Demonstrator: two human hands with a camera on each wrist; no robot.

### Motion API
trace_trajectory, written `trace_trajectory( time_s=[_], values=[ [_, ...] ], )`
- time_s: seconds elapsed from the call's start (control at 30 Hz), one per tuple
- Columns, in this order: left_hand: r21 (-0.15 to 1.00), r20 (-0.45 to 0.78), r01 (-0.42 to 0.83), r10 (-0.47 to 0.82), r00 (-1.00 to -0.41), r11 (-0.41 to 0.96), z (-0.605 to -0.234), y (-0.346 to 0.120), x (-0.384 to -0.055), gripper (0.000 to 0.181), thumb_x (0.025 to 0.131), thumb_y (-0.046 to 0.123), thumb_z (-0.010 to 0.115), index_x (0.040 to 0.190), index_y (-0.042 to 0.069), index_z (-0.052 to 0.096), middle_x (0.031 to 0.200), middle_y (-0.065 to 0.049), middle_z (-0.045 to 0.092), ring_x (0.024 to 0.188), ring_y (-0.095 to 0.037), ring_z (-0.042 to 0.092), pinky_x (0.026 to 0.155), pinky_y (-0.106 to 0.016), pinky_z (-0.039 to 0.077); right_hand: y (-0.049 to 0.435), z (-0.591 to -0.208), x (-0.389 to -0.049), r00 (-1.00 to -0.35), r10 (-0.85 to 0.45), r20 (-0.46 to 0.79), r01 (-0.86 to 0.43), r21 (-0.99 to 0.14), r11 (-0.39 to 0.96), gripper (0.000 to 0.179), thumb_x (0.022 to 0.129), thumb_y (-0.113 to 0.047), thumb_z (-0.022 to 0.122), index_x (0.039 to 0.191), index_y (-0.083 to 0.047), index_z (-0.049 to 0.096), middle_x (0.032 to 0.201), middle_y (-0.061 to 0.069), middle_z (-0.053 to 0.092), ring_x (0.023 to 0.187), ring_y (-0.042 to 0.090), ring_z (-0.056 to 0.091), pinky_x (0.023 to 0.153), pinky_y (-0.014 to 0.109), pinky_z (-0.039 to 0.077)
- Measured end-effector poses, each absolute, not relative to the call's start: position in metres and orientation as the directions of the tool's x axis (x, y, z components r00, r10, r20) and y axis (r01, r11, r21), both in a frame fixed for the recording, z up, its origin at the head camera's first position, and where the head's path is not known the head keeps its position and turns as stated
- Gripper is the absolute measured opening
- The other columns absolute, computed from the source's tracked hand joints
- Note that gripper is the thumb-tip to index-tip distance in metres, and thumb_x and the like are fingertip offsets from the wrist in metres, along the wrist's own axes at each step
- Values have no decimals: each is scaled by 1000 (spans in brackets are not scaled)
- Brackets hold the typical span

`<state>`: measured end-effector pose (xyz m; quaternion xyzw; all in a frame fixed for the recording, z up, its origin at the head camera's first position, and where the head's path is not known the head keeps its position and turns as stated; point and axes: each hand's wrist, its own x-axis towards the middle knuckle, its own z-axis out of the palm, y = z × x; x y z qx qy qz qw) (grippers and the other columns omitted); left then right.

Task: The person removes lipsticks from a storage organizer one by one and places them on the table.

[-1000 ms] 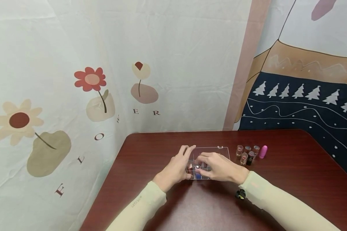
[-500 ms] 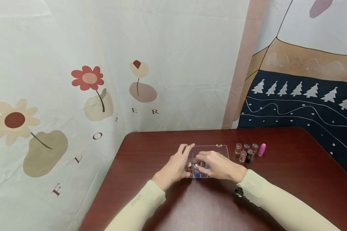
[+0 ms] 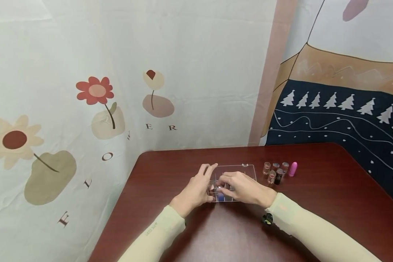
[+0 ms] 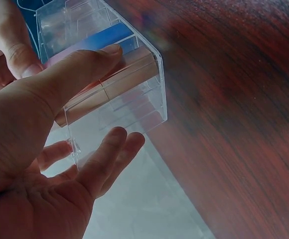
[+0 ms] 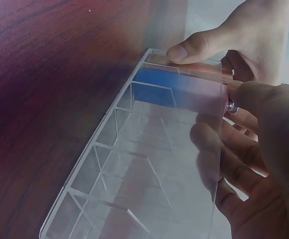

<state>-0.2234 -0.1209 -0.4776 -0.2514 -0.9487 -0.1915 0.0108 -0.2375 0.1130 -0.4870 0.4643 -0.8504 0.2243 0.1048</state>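
A clear plastic compartment organizer (image 3: 253, 174) stands on the table. My left hand (image 3: 194, 187) grips its left end, thumb across the front wall and the other fingers behind. Under that thumb, a copper-coloured tube (image 4: 129, 77) stands in the end compartment. Beside it sits a lipstick-like tube (image 5: 159, 88), blue fading to pink, in the neighbouring compartment. My right hand (image 3: 243, 187) is at the top of this blue-pink tube and pinches its upper end. Something small and silvery (image 5: 231, 107) shows at the fingertips. The right hand's other fingers are behind the organizer.
Right of the organizer stand several small tubes, among them a clear-capped tube (image 3: 266, 168), another clear-capped tube (image 3: 272, 177) and a black tube (image 3: 278, 177). A bright pink tube (image 3: 293, 169) stands at their right. A printed curtain (image 3: 196, 72) hangs behind the table (image 3: 170, 163).
The head view has shifted slightly, so the scene sits a little further left. The right hand has lowered slightly onto the blue-pink tube; the left keeps its grip.
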Motion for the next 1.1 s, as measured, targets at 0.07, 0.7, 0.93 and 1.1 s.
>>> trace_trajectory(
  time_s=[0.07,0.7,0.93,1.1],
  values=[
    [361,119,483,474,-872,798,-477,-122,-223,123,79,5,108,179,9,37,174,-29,44,80,-28,71,91,-48,70,113,-486,-237,-544,-740,395,-839,-282,466,11,109,-18,84,119,-14,83,108,-3,80,85,5,72,79,21,62],
    [371,145,500,483,-864,783,-477,-123,-223,124,76,3,110,177,9,39,170,-27,47,83,-30,72,93,-51,70,121,-477,-238,-516,-706,486,-856,-272,439,11,109,-17,85,119,-14,84,106,-4,81,83,10,72,77,22,62],
    [367,156,504,483,-862,782,-478,-123,-223,124,74,3,110,177,8,40,169,-27,48,83,-33,73,93,-51,70,125,-471,-235,-546,-683,484,-837,-282,469,14,110,-21,83,122,-14,85,111,-4,82,87,4,72,80,24,65],
    [370,155,504,483,-861,780,-480,-122,-224,124,74,3,111,177,7,40,170,-26,48,82,-30,71,93,-50,70,128,-468,-234,-545,-668,506,-836,-271,477,17,108,-20,86,123,-12,85,112,-2,84,91,8,77,83,28,67]
  ],
)
